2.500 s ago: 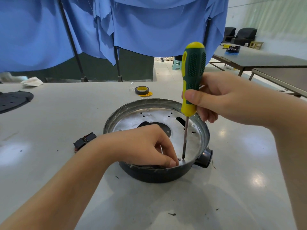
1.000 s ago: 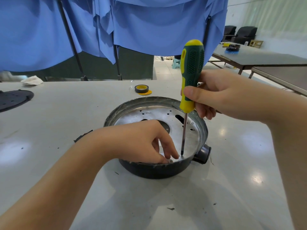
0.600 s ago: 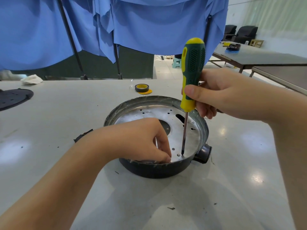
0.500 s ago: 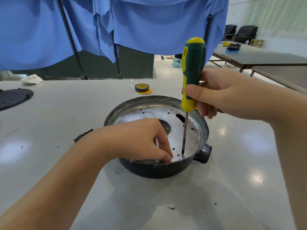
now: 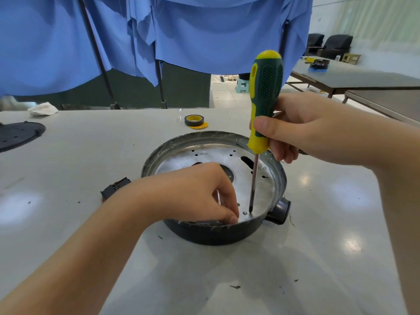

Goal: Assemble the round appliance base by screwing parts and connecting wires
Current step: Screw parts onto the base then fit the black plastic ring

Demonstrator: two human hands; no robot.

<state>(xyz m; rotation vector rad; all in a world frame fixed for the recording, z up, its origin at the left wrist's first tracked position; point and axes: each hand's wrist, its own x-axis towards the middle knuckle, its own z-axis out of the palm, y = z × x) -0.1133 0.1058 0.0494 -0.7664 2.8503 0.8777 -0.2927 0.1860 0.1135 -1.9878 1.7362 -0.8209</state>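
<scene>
Screwdriver gripped upright in my right hand; left hand, fingers curled, steadies the base; tip must stay square on the screw.

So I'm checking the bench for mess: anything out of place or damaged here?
Little. Dark flecks lie scattered on the table around the round base, whose rim looks scuffed. A small black part lies loose beside it. The screwdriver stands upright.
</scene>
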